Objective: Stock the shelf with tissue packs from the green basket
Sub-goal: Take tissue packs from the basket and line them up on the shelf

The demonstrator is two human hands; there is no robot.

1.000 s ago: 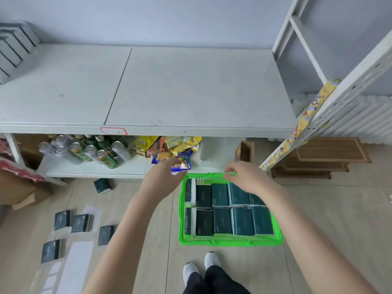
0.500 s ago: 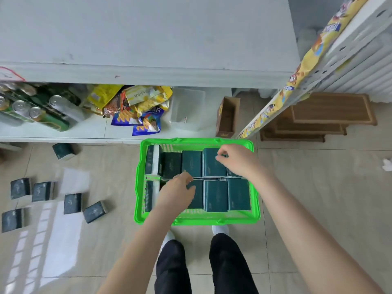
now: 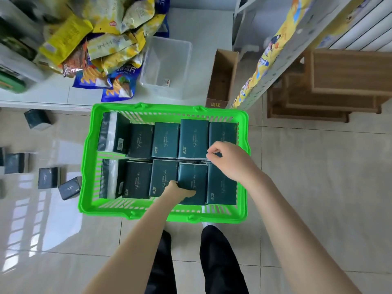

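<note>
Head view, looking straight down: the green basket (image 3: pixel 85 166) sits on the tiled floor at the centre, with its far rim just beside the front edge of the low white shelf (image 3: pixel 203 24) at 12 o'clock. Dark green packs (image 3: pixel 165 140) fill it in two rows. Most lie flat, label up, and the two at 9 o'clock in the basket stand on edge with their white sides showing.

The left hand (image 3: pixel 177 190) reaches in from 6 o'clock. Its fingers are curled round the near left corner of one pack (image 3: pixel 194 177), the fourth from the left in the near row, which sits a little higher than its neighbours. The right hand (image 3: pixel 230 161) comes in from 4 o'clock over the basket's right end. Its fingers are curled, with thumb and forefinger brought close together over the seam between the two rows. I cannot tell whether they pinch a pack there.

On the shelf, a heap of yellow and blue snack bags (image 3: pixel 101 45) lies at 11 o'clock. A clear tub (image 3: pixel 167 64) is just right of it, and an open brown carton (image 3: pixel 222 77) is beside that. Loose packs (image 3: pixel 48 178) are scattered on the floor at 9 o'clock. Wooden crates (image 3: pixel 339 81) are stacked at 2 o'clock. Legs in black trousers (image 3: pixel 218 262) stand at 6 o'clock.
</note>
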